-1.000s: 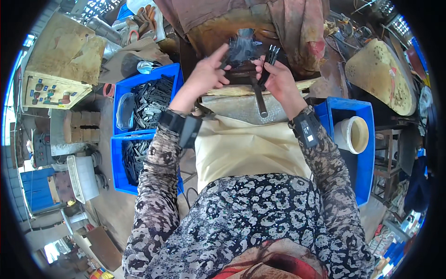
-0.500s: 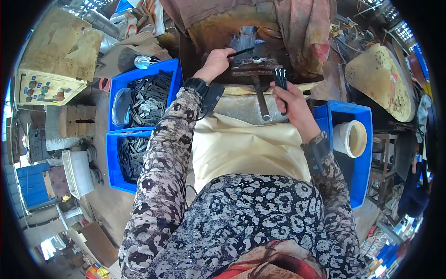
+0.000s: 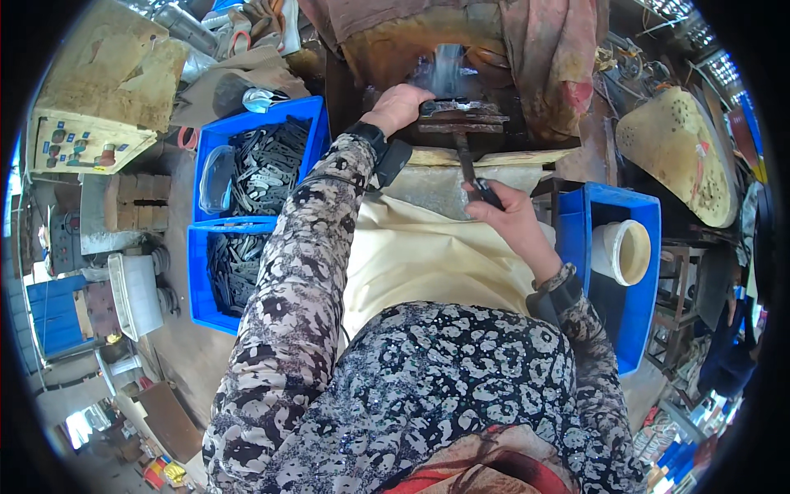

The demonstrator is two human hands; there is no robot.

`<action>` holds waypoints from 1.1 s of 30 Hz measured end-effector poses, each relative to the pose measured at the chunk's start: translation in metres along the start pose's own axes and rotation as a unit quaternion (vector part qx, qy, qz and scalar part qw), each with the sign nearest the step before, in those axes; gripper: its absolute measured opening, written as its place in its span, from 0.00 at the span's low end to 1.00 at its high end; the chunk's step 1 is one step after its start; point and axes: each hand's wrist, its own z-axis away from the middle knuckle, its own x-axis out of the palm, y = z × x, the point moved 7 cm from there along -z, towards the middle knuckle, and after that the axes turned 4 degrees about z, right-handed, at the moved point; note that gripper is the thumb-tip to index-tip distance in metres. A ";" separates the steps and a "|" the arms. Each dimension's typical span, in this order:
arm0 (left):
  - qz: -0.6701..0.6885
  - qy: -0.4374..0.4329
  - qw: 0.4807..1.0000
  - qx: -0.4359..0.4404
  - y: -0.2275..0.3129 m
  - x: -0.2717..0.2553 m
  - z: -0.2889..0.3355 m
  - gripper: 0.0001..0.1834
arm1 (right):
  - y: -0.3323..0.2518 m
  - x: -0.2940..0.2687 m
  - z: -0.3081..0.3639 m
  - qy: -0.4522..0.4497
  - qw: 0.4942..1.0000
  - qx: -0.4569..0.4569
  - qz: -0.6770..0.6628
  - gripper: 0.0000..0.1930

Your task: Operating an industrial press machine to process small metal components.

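Observation:
My left hand [image 3: 401, 109] is closed on one end of a dark flat metal piece [image 3: 448, 105]. That piece lies along the metal work rest [image 3: 469, 123], just in front of a blurred, wet grinding area [image 3: 447, 70]. Below it, my right hand [image 3: 517, 221] is closed around a small bundle of dark flat metal pieces [image 3: 487, 194]. Its fingers are at the lower end of the bar handle [image 3: 464, 156] that sticks out from the rest toward me. The handle's tip is hidden by the hand, so I cannot tell how firmly they press on it.
Two blue bins [image 3: 216, 317] on the left hold many dark flat metal pieces. At right stands a blue bin [image 3: 634, 329] with a white bucket [image 3: 609, 251] in it. Reddish cloth [image 3: 551, 74] hangs around the machine. A control box [image 3: 99, 132] is at far left.
My left hand has set the dark piece down against the work rest. My right hand has moved down and left to the handle's end, with the bundle now tilted.

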 end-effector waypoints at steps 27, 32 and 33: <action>0.037 0.291 0.850 -0.437 -0.190 -0.131 0.324 0.13 | -0.146 -0.076 -0.165 0.260 0.871 -0.225 0.352 0.19; 0.042 0.143 0.847 -0.510 -0.199 -0.075 0.340 0.12 | -0.153 -0.125 -0.253 0.247 0.853 -0.174 0.425 0.23; 0.046 0.142 0.848 -0.509 -0.187 -0.072 0.330 0.12 | -0.149 -0.133 -0.267 0.239 0.856 -0.149 0.434 0.24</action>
